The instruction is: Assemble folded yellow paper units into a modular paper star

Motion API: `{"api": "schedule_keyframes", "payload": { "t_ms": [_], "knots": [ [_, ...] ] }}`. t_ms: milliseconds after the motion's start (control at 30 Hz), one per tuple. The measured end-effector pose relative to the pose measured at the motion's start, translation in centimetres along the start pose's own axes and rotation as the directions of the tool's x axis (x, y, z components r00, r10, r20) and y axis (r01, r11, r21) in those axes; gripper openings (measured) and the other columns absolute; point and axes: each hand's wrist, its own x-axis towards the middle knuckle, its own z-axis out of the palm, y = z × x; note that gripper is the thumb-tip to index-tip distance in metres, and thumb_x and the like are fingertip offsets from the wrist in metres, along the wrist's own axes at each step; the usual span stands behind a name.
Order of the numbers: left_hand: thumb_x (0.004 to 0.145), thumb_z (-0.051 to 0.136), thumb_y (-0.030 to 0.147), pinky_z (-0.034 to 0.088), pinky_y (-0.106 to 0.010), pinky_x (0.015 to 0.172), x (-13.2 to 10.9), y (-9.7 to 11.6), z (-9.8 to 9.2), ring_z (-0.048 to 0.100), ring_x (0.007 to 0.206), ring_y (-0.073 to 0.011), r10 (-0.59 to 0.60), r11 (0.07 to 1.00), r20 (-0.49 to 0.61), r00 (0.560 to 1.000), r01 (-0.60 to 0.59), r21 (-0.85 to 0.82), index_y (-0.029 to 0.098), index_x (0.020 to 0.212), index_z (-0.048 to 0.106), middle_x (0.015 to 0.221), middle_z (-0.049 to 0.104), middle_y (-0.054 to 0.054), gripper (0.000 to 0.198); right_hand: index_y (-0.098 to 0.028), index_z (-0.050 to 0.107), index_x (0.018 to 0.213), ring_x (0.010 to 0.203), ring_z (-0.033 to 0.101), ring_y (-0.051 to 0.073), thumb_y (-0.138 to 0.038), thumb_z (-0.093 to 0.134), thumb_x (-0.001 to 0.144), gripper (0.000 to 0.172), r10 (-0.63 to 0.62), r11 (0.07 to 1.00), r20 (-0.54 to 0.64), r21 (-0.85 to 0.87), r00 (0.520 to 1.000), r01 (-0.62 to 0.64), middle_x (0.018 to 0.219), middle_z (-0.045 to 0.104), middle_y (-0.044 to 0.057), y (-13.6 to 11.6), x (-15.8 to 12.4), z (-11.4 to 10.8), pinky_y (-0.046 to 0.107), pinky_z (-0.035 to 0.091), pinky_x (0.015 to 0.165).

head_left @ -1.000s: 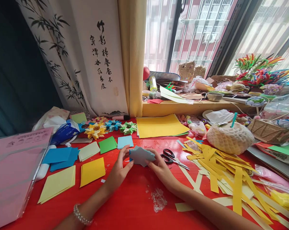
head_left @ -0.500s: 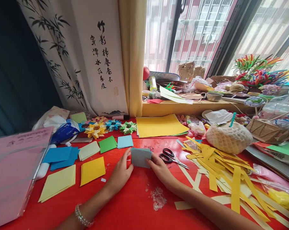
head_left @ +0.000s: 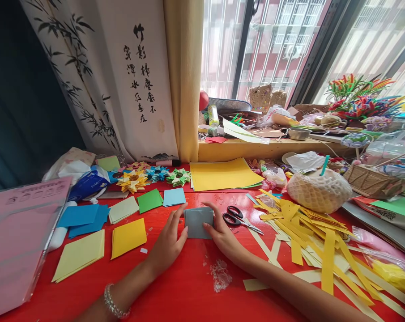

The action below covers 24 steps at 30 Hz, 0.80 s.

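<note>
A small stack of grey-blue paper squares (head_left: 198,222) stands between my hands above the red table. My right hand (head_left: 224,235) pinches its right side, thumb on the front face and fingers behind. My left hand (head_left: 165,241) holds the left edge, with thumb and forefinger tips at the lower and upper left. The top edges of the sheets are slightly uneven. Black-handled scissors (head_left: 237,218) lie just right of my right hand. Left of my left hand are yellow paper squares (head_left: 129,238), and beyond it light blue squares (head_left: 174,197) and green squares (head_left: 150,201).
Cut paper strips (head_left: 309,237) heap up on the right, near a netted coconut (head_left: 318,190) with a straw. Yellow sheets (head_left: 222,174) lie at the back beside folded paper stars (head_left: 133,180). Blue squares (head_left: 79,217), cream squares (head_left: 79,255) and a pink packet (head_left: 21,241) are left.
The grey-blue stack has tilted so more of its front face shows. My right forefinger has lifted to its upper right corner, and my left fingers have shifted along the left edge.
</note>
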Motion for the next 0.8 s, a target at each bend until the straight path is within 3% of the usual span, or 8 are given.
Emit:
{"api": "schedule_keyframes", "payload": {
  "t_ms": [200,433,533,600,800],
  "knots": [
    [0.089,0.027,0.021,0.041,-0.024,0.088,-0.17,0.23,-0.23,0.046,0.101,-0.0125,0.103,0.995,0.050,0.993,-0.104,0.008,0.032,0.124,0.035,0.110,0.046,-0.002,0.037,-0.022,0.041,0.111,0.103,0.044,0.014,-0.022,0.035,0.086,0.026,-0.030,0.999,0.036,-0.040,0.999,0.032,0.118,0.044,0.004,-0.27,-0.06,-0.18,0.026,0.037,0.089],
    [0.088,0.028,0.018,0.041,-0.029,0.088,-0.34,0.04,-0.16,0.047,0.101,-0.0151,0.196,0.980,-0.031,0.980,-0.194,0.036,0.023,0.107,0.043,0.106,0.048,-0.006,0.025,-0.021,0.050,0.092,0.116,0.037,0.015,-0.025,0.033,0.088,0.017,-0.152,0.988,0.030,-0.025,0.988,0.152,0.119,0.043,0.004,-0.55,-0.43,-0.26,0.028,0.031,0.097],
    [0.088,0.030,0.017,0.041,-0.028,0.088,-0.38,0.14,-0.30,0.048,0.098,-0.0136,0.228,0.973,-0.113,0.967,-0.224,0.047,0.023,0.102,0.044,0.101,0.048,-0.005,0.020,-0.023,0.046,0.101,0.115,0.038,0.013,-0.024,0.035,0.088,0.017,-0.162,0.987,0.008,0.020,0.987,0.162,0.119,0.043,0.004,-0.58,-0.52,-0.07,0.028,0.031,0.098],
    [0.088,0.031,0.017,0.041,-0.028,0.088,-0.36,0.15,-0.34,0.048,0.098,-0.0134,0.240,0.971,-0.156,0.958,-0.237,0.036,0.022,0.098,0.044,0.099,0.048,-0.004,0.017,-0.025,0.038,0.113,0.115,0.039,0.013,-0.025,0.036,0.088,0.025,-0.159,0.986,0.004,0.050,0.987,0.159,0.121,0.042,0.004,-0.59,-0.45,0.05,0.028,0.031,0.099],
    [0.088,0.032,0.025,0.040,-0.031,0.091,-0.01,-0.27,0.11,0.046,0.102,-0.0154,0.044,0.996,-0.060,0.997,-0.048,-0.071,0.022,0.105,0.038,0.107,0.045,-0.006,0.019,-0.022,0.038,0.116,0.108,0.044,0.014,-0.030,0.039,0.086,0.031,0.026,0.997,0.022,0.079,0.999,-0.027,0.116,0.045,0.005,0.06,0.17,0.05,0.027,0.035,0.094]
  ]
}}
